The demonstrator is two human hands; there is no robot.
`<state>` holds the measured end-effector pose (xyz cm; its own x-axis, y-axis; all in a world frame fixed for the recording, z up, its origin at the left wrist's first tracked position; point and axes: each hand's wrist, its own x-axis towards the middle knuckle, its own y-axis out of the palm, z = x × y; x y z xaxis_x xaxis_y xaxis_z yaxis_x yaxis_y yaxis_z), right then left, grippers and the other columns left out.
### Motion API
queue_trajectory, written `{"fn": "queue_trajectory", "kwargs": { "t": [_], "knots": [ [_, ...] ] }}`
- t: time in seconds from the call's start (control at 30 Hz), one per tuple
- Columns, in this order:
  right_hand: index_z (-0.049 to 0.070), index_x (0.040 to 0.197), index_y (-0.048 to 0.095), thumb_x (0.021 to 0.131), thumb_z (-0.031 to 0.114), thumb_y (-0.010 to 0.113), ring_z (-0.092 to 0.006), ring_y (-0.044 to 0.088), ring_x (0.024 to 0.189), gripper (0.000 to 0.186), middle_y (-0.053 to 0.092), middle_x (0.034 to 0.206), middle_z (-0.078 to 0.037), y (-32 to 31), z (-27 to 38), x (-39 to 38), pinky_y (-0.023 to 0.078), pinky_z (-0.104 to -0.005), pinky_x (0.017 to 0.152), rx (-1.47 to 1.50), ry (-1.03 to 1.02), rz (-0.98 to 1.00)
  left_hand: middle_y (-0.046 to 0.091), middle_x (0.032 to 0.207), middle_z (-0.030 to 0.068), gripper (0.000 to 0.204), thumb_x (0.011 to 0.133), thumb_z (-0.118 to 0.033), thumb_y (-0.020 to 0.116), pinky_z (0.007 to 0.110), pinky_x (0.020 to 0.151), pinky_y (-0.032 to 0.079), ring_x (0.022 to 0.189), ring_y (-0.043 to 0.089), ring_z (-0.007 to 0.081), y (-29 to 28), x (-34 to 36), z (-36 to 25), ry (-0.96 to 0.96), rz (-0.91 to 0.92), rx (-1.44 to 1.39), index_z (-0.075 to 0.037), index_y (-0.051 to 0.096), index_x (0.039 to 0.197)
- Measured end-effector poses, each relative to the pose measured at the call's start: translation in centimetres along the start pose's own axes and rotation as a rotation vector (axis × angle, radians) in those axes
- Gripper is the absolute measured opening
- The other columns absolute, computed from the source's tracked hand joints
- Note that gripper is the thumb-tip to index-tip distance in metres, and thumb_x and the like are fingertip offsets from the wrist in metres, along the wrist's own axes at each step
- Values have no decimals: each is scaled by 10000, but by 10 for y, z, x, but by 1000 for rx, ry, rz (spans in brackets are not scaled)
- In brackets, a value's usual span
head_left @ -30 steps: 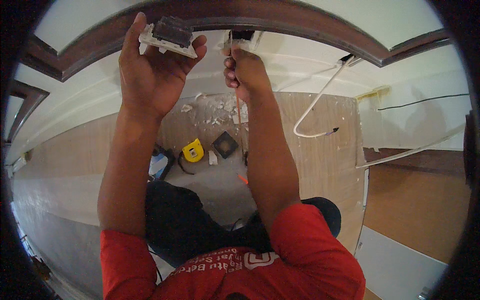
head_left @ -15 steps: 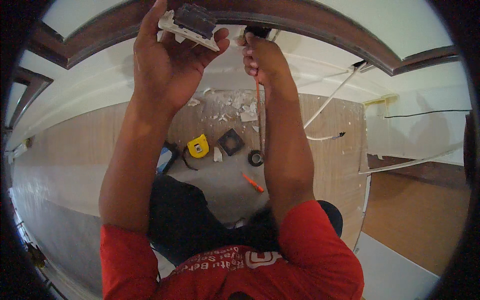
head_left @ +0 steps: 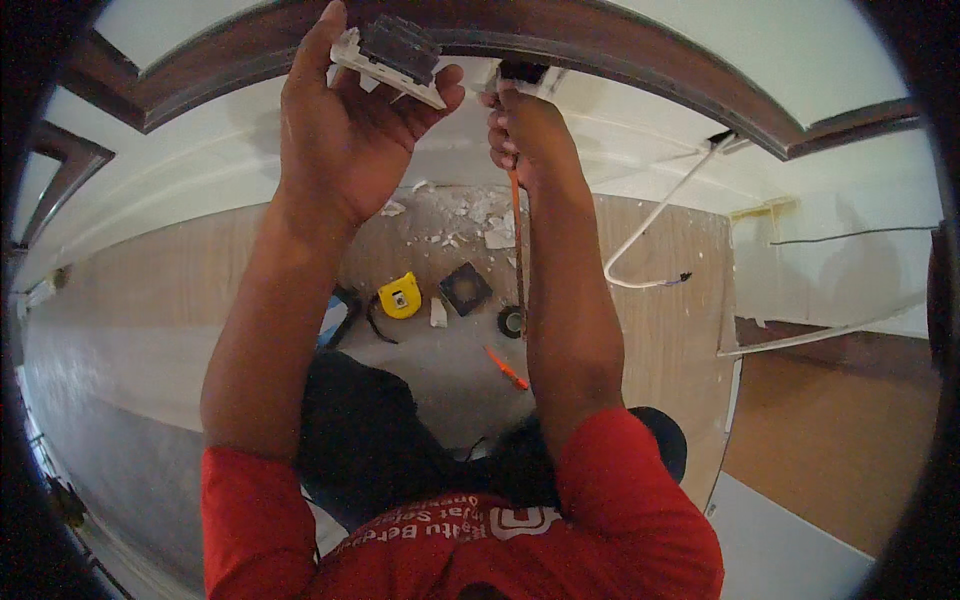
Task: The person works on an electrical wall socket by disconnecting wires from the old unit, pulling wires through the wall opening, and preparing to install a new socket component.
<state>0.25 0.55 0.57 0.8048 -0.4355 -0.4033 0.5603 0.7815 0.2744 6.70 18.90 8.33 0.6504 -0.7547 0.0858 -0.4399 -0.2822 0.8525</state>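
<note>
My left hand (head_left: 345,135) holds up a white plastic mounting plate (head_left: 420,92) with a dark switch-like module (head_left: 395,45) on it, fingers curled round its edges. Beside it, my right hand (head_left: 530,135) is closed on an orange cord (head_left: 516,215) just below a dark rectangular opening (head_left: 522,70) in the white wall. The cord hangs down along my right forearm. Whatever else is between those fingers is hidden.
Below lie a yellow tape measure (head_left: 400,297), dark square plate (head_left: 464,288), black tape roll (head_left: 511,320), orange screwdriver (head_left: 506,367) and white debris (head_left: 498,238). A white cable (head_left: 650,220) hangs from another opening at right. A dark wood frame (head_left: 620,45) runs overhead.
The view has shifted so both hands and the wall appear further right than a second ago. Both hands keep their grips; the orange screwdriver and tape roll show more fully beside my right forearm.
</note>
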Motion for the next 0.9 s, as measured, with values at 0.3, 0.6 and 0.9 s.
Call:
{"fn": "queue_trajectory", "kwargs": {
  "t": [0.3,0.6,0.9],
  "knots": [
    [33,999,612,1036,349,470,-88,333,453,348,414,650,29,-13,-22,14,271,-267,400,54,-69,-1,658,1177,177,479,974,-427,558,487,887,569,1026,660,404,7,-1,6,15,-33,-1,-62,553,1284],
    [52,1090,604,1035,279,422,-103,381,511,296,464,699,-1,-12,-10,-11,299,-275,429,130,-5,-105,647,1065,168,564,908,-479,649,495,894,560,1016,651,394,9,-3,1,49,-198,48,5,543,1178],
    [-1,1186,585,1029,237,408,-123,454,474,334,580,705,-74,-29,-16,-17,359,-300,417,-181,-120,-242,663,1155,193,474,968,-410,572,496,919,561,1050,652,406,0,-2,-2,20,-68,-6,-38,564,1262]
  ]
}}
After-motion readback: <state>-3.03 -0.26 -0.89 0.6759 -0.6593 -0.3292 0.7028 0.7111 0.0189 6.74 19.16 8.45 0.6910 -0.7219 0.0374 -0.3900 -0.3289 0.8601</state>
